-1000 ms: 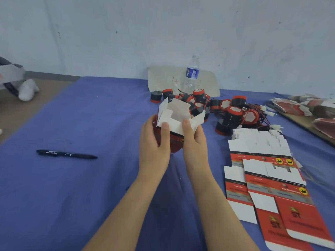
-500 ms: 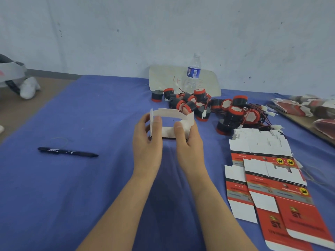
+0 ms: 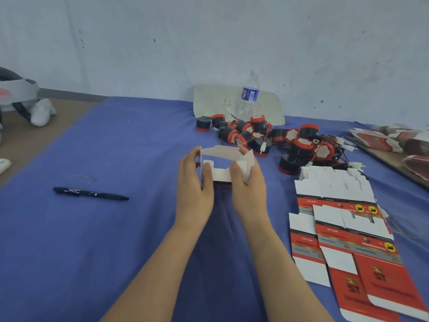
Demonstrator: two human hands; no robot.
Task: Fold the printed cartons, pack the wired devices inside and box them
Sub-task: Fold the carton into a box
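Only the head view to go on, so here goes.

Step in hand is the folding one, I'd say. One carton (image 3: 220, 175) is popped open into a tube and held up at the middle of the blue tabletop (image 3: 116, 228), just in front of the pile of wired devices (image 3: 281, 140). The left hand (image 3: 195, 184) has its grip wrapped round the carton's left side, thumb pressing on the near white flap. The right hand (image 3: 249, 184) grips the right side, thumb on the bent side flap and fingertips poking up behind it. Neither hand is holding anything else.

Which way it points: the open mouth faces up and a bit toward the camera, and you're looking at the white insides, flaps standing up loose. The mouth's longer side runs left to right between the hands. The body goes down toward the tabletop behind the hands, so I can't tell whether it touches the cloth or how long it is that way.

Next move, my guess: fold the side flaps in, close off one end, then one hand lets go and reaches forward for a device. Those wires look tangled, so pulling out just one could be fiddly.

The flat cartons (image 3: 348, 228) are stacked off to the right.
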